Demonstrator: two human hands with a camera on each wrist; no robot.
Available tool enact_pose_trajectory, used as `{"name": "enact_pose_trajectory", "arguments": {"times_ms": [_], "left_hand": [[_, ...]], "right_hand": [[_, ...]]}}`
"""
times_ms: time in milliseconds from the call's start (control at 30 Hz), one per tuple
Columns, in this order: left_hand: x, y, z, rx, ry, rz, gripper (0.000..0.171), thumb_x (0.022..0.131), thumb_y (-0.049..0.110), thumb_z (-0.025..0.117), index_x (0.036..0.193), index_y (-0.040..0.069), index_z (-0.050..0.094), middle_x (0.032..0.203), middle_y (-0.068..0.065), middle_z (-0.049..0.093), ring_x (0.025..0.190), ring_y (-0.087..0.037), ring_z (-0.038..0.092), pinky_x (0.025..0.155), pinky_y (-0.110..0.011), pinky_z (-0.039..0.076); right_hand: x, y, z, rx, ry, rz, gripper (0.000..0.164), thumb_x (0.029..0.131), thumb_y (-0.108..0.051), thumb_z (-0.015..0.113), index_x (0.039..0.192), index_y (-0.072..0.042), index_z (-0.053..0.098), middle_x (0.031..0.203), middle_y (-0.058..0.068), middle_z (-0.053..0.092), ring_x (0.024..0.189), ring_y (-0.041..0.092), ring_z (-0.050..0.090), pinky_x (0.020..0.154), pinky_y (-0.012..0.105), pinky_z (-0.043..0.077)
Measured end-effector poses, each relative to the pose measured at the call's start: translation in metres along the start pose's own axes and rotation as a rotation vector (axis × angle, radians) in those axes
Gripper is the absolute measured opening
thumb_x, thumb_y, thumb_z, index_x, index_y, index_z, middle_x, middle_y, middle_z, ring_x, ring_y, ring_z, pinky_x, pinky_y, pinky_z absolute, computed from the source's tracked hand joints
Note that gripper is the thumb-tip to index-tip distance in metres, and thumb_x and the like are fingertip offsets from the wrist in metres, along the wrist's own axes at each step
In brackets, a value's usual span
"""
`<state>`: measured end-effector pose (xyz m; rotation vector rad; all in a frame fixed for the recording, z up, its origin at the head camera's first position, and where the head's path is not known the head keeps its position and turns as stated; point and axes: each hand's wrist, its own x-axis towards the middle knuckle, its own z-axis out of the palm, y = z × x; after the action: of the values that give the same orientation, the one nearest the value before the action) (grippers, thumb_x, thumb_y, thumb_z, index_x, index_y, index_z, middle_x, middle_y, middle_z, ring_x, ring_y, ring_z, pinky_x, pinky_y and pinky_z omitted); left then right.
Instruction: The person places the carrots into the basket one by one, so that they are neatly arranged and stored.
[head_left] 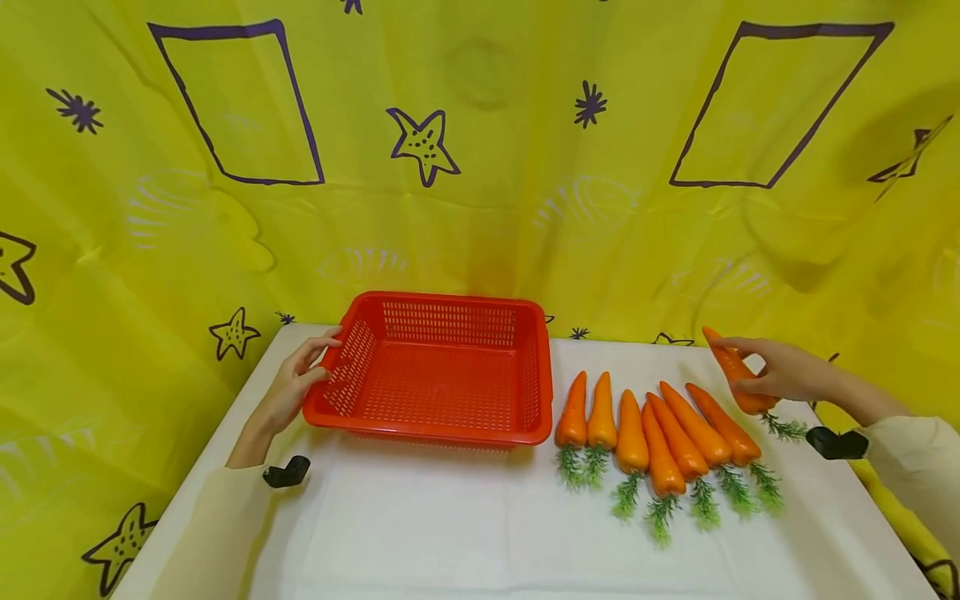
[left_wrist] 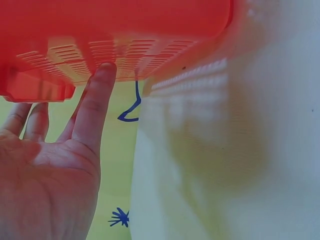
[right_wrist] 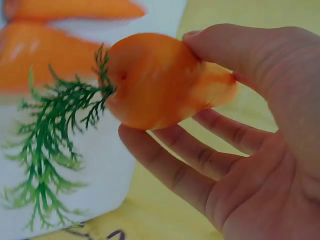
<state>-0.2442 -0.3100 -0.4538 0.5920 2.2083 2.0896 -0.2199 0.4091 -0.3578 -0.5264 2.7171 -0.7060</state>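
My left hand [head_left: 288, 390] is at the left side of a red plastic basket [head_left: 431, 433], its fairly straight fingers touching the rim and outer wall. In the left wrist view, one finger [left_wrist: 95, 110] lies against the slotted wall, while other fingertips go out of sight behind the red edge. At the table's right side, my right hand [head_left: 783, 371] holds an orange carrot [head_left: 735, 371] with green leaves. Thumb and fingers pinch the carrot's thick end [right_wrist: 150, 85] from opposite sides, and its leaves [right_wrist: 45, 135] hang free. Several more carrots [head_left: 667, 446] lie side by side right of the basket.
A white table [head_left: 420, 533] carries everything. Behind it hangs a yellow curtain [head_left: 495, 192] with purple stars and frames, also running down both sides. The leftmost loose carrot [head_left: 573, 417] lies close to the basket's right wall.
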Motion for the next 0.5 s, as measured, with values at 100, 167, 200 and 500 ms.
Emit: {"name": "enact_pose_trajectory", "arguments": {"times_ms": [100,167,200,500], "left_hand": [[0.000,0.000,0.000,0.002,0.000,-0.003,0.041,0.097,-0.012,0.040,0.138,-0.011,0.041,0.169,-0.015,0.022,0.153,-0.033,0.021,0.088,-0.023,0.055],[-0.001,0.000,0.000,0.008,-0.001,-0.005,0.041,0.097,-0.011,0.040,0.139,-0.010,0.041,0.169,-0.014,0.022,0.154,-0.036,0.017,0.089,-0.022,0.055],[-0.001,0.000,0.000,0.012,-0.001,-0.007,0.042,0.097,-0.011,0.039,0.139,-0.010,0.041,0.169,-0.014,0.022,0.154,-0.037,0.015,0.089,-0.022,0.054],[-0.001,0.000,-0.001,-0.001,0.002,-0.026,0.040,0.099,-0.010,0.039,0.138,-0.009,0.041,0.168,-0.013,0.023,0.147,-0.025,0.032,0.087,-0.024,0.056]], "right_hand": [[0.009,-0.013,-0.004,0.081,-0.008,0.002,0.071,0.095,-0.007,0.072,0.153,0.009,0.033,0.136,0.042,0.044,0.073,0.015,0.072,0.060,0.032,0.060],[0.015,-0.023,-0.006,0.104,-0.013,0.014,0.072,0.096,-0.009,0.072,0.154,0.007,0.032,0.139,0.041,0.042,0.081,0.019,0.074,0.064,0.032,0.061],[0.018,-0.029,-0.007,0.120,-0.018,0.019,0.073,0.096,-0.009,0.071,0.155,0.006,0.032,0.140,0.040,0.042,0.084,0.021,0.074,0.065,0.032,0.061],[0.047,-0.080,-0.012,0.159,-0.017,-0.028,0.074,0.096,-0.015,0.074,0.157,0.000,0.035,0.143,0.034,0.045,0.095,0.029,0.074,0.069,0.034,0.062]]}}
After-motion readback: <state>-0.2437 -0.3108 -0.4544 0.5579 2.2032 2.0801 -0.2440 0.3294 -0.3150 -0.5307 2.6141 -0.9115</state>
